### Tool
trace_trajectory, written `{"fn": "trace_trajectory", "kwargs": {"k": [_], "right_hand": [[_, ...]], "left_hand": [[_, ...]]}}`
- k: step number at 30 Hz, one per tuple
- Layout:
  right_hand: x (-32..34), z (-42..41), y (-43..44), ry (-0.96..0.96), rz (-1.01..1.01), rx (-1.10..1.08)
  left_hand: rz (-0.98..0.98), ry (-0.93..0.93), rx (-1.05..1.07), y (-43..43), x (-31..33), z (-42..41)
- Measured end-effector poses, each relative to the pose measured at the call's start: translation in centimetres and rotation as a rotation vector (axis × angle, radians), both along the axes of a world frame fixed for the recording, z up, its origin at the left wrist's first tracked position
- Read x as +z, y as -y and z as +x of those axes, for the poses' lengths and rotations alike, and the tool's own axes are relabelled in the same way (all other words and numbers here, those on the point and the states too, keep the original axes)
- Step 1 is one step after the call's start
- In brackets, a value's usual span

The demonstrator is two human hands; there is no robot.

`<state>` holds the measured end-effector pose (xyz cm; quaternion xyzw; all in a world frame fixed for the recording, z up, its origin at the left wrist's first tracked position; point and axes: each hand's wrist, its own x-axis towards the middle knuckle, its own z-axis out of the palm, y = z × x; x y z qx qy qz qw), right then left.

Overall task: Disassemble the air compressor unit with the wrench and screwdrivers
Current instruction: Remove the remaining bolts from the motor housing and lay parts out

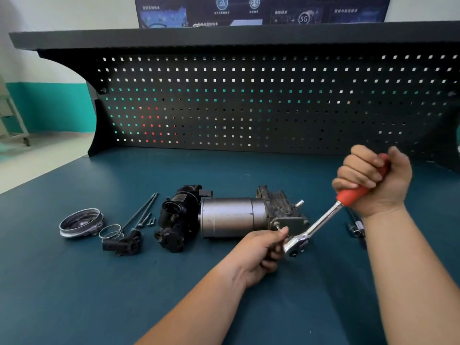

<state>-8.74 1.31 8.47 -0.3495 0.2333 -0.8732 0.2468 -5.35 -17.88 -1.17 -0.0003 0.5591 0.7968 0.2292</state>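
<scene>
A dark teal bench top (74, 282) fills the lower half of the frame. Along its far edge stands a black pegboard (249, 108) of small square holes, spanning the middle from left to right. A flat dark shelf (224, 36) caps the pegboard. Above it, at the top centre, a dark blue poster (261, 8) hangs on the pale wall, bearing a "5G" mark (303, 19). At far left, the wall's teal band (49, 105) meets a pale floor (37, 158), where a light metal frame on a caster (15, 125) stands.
</scene>
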Motion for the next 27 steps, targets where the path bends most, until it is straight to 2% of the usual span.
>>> {"fn": "trace_trajectory", "kwargs": {"k": [4,7,10,12,15,18,20,24,27], "right_hand": [[-0.1,-0.2,-0.5,0.079,0.003,-0.041],[1.6,0.5,1.0,0.006,0.065,-0.044],[3.6,2.0,4.4,-0.181,0.366,-0.452],[4.1,3.1,7.0,-0.205,0.448,-0.724],[3.9,4.9,10.5,-0.38,0.55,-0.898],[3.0,6.3,12.7,-0.565,0.663,-0.836],[2.4,6.6,13.6,-0.611,0.696,-0.813],[3.1,6.1,12.8,-0.537,0.669,-0.852],[3.9,4.6,9.4,-0.415,0.526,-0.657]], "left_hand": [[-0.026,-0.004,0.001,-0.1,0.2,0.1],[-0.047,0.001,0.005,-0.1,0.2,0.1],[-0.042,0.005,0.001,0.1,0.3,0.2],[-0.036,0.014,0.01,0.1,0.4,0.2],[-0.048,0.012,0.011,0.2,0.3,0.3],[-0.104,0.008,-0.02,0.5,0.4,0.2],[-0.133,0.007,-0.035,0.6,0.5,0.3],[-0.154,-0.02,-0.028,0.6,0.5,0.4],[-0.115,-0.021,-0.008,0.4,0.6,0.4]]}}
